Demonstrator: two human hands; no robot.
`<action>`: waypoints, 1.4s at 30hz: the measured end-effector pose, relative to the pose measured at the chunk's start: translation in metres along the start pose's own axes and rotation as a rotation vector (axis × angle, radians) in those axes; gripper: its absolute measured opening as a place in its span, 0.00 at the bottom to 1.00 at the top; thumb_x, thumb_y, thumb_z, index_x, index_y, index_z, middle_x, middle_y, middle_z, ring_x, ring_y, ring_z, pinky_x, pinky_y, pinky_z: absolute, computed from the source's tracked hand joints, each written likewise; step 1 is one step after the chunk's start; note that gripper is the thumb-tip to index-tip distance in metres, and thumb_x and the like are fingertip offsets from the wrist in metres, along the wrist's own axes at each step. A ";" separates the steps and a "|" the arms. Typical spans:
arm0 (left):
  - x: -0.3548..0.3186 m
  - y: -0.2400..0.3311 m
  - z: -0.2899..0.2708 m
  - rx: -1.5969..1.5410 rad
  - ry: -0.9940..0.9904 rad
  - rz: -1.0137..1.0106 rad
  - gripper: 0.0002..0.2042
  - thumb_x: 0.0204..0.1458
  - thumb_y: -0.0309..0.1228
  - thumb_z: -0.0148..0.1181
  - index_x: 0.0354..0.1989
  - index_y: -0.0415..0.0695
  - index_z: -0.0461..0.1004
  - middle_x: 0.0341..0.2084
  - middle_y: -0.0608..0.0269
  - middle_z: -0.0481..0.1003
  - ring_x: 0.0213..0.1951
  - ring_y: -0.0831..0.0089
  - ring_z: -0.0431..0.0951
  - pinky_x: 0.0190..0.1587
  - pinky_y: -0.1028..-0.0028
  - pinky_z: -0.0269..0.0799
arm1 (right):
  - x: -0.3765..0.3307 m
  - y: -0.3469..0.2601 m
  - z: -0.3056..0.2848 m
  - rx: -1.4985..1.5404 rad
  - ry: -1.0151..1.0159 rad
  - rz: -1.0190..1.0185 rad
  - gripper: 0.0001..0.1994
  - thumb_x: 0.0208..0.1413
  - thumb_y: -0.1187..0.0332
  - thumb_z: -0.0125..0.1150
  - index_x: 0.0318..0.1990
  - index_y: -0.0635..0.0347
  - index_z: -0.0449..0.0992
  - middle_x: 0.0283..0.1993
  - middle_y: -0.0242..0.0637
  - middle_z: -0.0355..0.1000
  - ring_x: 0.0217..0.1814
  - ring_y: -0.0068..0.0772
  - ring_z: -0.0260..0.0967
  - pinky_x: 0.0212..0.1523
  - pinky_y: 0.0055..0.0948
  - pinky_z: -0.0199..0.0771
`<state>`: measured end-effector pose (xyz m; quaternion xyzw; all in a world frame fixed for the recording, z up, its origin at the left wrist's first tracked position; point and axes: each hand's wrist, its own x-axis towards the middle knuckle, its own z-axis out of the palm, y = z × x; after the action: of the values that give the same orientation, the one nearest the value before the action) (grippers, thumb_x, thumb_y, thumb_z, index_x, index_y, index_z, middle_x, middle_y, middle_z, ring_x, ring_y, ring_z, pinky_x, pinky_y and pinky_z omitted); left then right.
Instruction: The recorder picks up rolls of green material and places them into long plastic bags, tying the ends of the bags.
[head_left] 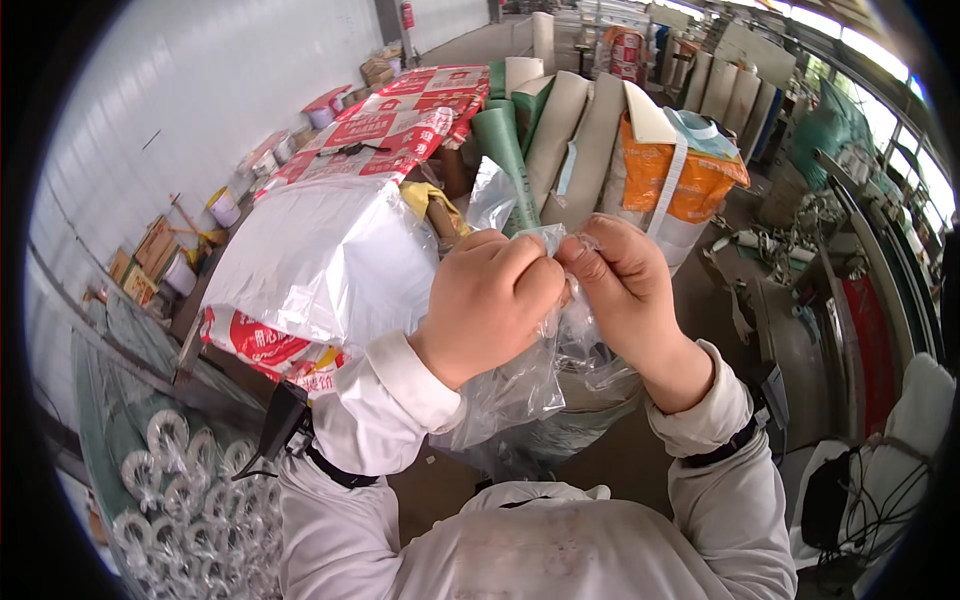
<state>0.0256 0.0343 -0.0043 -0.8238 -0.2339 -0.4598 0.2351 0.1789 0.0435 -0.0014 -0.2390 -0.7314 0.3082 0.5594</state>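
In front of my chest, my left hand (490, 305) is closed in a fist-like grip on a clear plastic bag (520, 390). Close beside it, my right hand (628, 285) pinches the same thin film between thumb and fingers. Crumpled film sticks up between the two hands, and the rest of the bag hangs below them. Whatever lies in the lower part of the bag is partly hidden by my hands and too unclear to name.
Left of my hands stands a table covered with red-and-white printed sheeting (400, 100) and white plastic film (310, 260). Rolled material (560, 130) and an orange bag (680, 175) lie beyond. Several plastic-wrapped rings (185, 490) sit at lower left. Machinery (870, 270) runs along the right.
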 end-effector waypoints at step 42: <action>-0.463 0.530 -0.291 -0.692 1.400 -2.173 0.13 0.48 0.28 0.43 0.41 0.38 0.69 0.36 0.58 0.72 0.38 0.72 0.72 0.36 0.75 0.67 | -0.215 -0.234 0.162 1.403 -0.608 0.245 0.10 0.49 0.68 0.52 0.40 0.56 0.64 0.33 0.33 0.66 0.31 0.28 0.65 0.28 0.31 0.66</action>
<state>-0.0604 -0.6323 -0.3612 0.1697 -0.4697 -0.7700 -0.3971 0.0773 -0.2981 -0.0077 0.1872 -0.4549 0.8110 0.3166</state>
